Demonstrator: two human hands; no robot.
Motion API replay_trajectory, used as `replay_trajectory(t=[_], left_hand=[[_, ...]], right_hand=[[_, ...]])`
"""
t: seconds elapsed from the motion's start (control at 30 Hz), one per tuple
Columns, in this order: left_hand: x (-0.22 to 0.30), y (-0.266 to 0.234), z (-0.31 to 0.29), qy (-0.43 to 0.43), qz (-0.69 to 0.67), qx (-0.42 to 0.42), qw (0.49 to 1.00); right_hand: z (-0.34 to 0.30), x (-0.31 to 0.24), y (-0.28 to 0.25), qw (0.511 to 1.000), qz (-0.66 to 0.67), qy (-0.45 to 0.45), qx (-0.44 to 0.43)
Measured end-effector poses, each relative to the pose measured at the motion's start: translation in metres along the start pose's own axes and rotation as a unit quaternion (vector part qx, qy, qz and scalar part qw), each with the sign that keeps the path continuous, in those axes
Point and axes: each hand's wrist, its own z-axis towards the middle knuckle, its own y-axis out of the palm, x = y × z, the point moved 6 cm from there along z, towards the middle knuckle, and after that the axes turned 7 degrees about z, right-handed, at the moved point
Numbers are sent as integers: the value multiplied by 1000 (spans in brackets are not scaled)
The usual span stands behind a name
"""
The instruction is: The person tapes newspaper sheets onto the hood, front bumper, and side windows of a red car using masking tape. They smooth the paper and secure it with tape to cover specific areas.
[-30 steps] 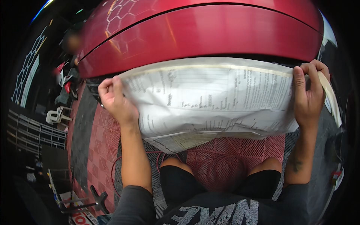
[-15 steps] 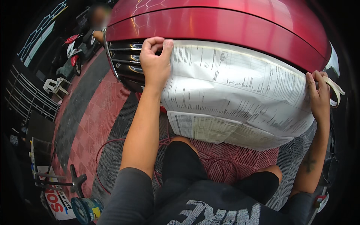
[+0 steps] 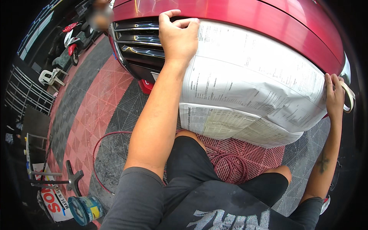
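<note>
A large newspaper sheet [image 3: 237, 76] hangs over the front of a red car [image 3: 245, 19], its top edge along the lower rim of the bonnet. My left hand [image 3: 178, 42] is at the sheet's upper left corner, thumb and a finger closed there, another finger stretched over the bonnet's edge. At the upper right corner, my right hand [image 3: 334, 92] pinches the paper. A pale ring, seemingly a roll of masking tape [image 3: 349, 100], shows behind its fingers; how they hold it is hidden. Folds and creases cross the lower part of the paper, above my knees.
Left of the paper, the dark grille [image 3: 140, 40] is uncovered. A dark red hose [image 3: 230, 165] coils on the tiled floor [image 3: 84, 99]. At lower left stand a teal bucket [image 3: 86, 210] and a metal stand [image 3: 73, 180]. Farther off are a white chair [image 3: 51, 78], a scooter [image 3: 73, 42] and another person [image 3: 100, 17].
The view has shifted, with more of the grille now showing. A finger of my left hand has stretched out over the bonnet's edge. My right hand stays at the paper's right corner.
</note>
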Motion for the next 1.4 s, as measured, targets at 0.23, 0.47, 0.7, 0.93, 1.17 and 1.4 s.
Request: replay_trajectory(t=[0.23, 0.47, 0.7, 0.93, 1.17, 1.4], left_hand=[[7, 2, 5, -28, 35, 10, 999], [2, 3, 1, 18, 80, 23, 996], [1, 12, -4, -11, 45, 75, 996], [9, 7, -7, -24, -24, 55, 998], [9, 7, -16, 18, 54, 111, 992], [7, 5, -12, -11, 12, 73, 997]], right_hand=[[5, -4, 3, 999, 45, 19, 0], [-9, -23, -1, 997, 14, 31, 66], [-23, -38, -2, 986, -45, 8, 157], [-31, -43, -6, 989, 44, 42, 135], [-35, -54, -4, 972, -9, 124, 201], [-36, -55, -4, 967, -2, 138, 215]])
